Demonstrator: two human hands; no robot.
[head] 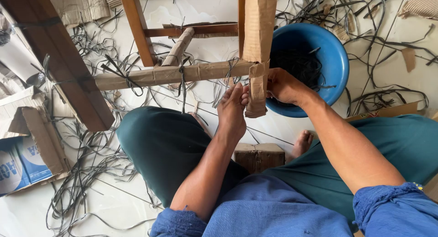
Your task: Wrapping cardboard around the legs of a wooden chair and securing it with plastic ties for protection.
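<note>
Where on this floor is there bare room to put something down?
A small bare patch of white floor lies at lower left, below the torn cardboard box. Another lies between the knees, around the wooden block. Black strips crowd everything around the wrapped wooden frame and behind the blue basin.

You are looking down at a pale tiled floor (27, 214) in soft, even daylight. Loose dark strips (86, 173) lie scattered across most of it in tangles. A broad dark wooden plank (59, 59) runs diagonally at upper left. Below it sits an opened cardboard box (32, 145) with blue and white panels. Torn cardboard scraps (422, 4) lie at the top edge. A low wooden block (258, 155) rests on the tiles at centre.
</note>
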